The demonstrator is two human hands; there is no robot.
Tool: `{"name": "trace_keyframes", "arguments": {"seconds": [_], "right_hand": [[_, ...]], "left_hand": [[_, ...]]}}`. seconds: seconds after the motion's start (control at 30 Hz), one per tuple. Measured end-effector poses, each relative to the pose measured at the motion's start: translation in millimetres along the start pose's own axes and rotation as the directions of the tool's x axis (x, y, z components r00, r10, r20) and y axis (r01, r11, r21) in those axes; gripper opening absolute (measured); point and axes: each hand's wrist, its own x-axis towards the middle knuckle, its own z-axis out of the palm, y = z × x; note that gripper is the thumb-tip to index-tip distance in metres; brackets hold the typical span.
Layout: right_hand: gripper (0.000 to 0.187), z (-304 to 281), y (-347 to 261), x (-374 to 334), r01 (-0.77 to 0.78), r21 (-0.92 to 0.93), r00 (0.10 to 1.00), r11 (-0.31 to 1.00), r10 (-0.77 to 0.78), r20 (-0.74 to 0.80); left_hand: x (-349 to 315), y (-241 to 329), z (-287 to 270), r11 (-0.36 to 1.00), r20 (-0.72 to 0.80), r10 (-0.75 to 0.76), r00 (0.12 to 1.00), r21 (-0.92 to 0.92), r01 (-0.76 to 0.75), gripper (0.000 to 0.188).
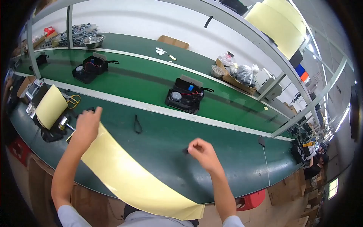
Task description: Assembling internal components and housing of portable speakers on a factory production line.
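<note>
A long pale yellow, glossy sheet (136, 179) stretches from beneath my left hand (87, 123) across the green worktable and over its near edge to my lap. My left hand's fingers are curled at the sheet's far end, beside a small dark item (89, 110); what they grip is hidden. Farther right, my right hand (204, 153) is closed in a pinch on a small black piece (185, 151), too small to name. Between the hands and farther back lies a black strap loop (137, 125).
Yellow-handled scissors (73, 101) and a curved yellow sheet stack or roll (51, 108) are at the left. On the green conveyor stand open black cases (185, 96) with round speakers and red wires. A metal frame (261, 41) crosses above; a red stool (252, 200) is below right.
</note>
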Motion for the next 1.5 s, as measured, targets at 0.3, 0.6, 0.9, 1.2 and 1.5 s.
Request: {"name": "trace_keyframes", "arguments": {"seconds": [0.3,0.6,0.9,1.2,1.5], "right_hand": [[0.024,-52.8,29.9,223.7,-0.03,-0.4,0.859,0.916,-0.181,-0.48],[0.07,-57.3,38.2,290.3,-0.179,-0.567,0.975,0.804,0.068,-0.212],[0.046,-54.8,2.5,314.7,-0.281,-0.96,0.945,0.017,-0.17,-0.28],[0.041,-89.9,28.0,303.4,0.041,-0.996,0.996,-0.079,0.085,0.034],[0.035,-59.1,-32.2,219.4,0.715,-0.675,0.688,-0.183,0.016,0.725]], "left_hand": [[9.1,91.1,85.5,0.773,-0.785,0.475,0.398,0.155,-0.615,0.049],[45.7,71.2,110.1,0.774,-0.826,0.436,0.358,0.14,-0.618,0.037],[44.1,73.4,102.4,0.758,-0.853,0.384,0.353,0.074,-0.648,0.034],[52.2,65.4,108.0,0.712,-0.881,0.383,0.276,0.091,-0.697,0.025],[49.6,57.8,102.3,0.699,-0.891,0.368,0.268,0.075,-0.711,0.024]]}}
